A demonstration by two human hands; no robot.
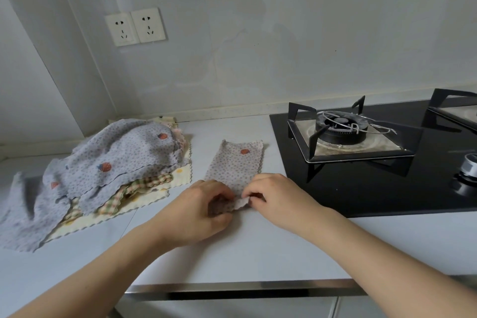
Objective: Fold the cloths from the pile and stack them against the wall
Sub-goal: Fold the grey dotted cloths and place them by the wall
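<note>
A narrow dotted cloth with a strawberry print [236, 162] lies folded lengthwise on the white counter [258, 248], running away from me. My left hand [198, 210] and my right hand [277, 201] both pinch its near end, which is lifted a little off the counter. To the left lies the pile of cloths [103, 170]: grey dotted strawberry cloths on top, checked and cream scalloped ones underneath. The pile reaches back to the wall [232, 59].
A black gas hob [374, 178] with a burner grate [343, 134] stands right of the cloth, with a knob [468, 170] at its right edge. Two wall sockets [135, 26] sit above the pile. The counter's metal front edge [245, 288] runs below my forearms.
</note>
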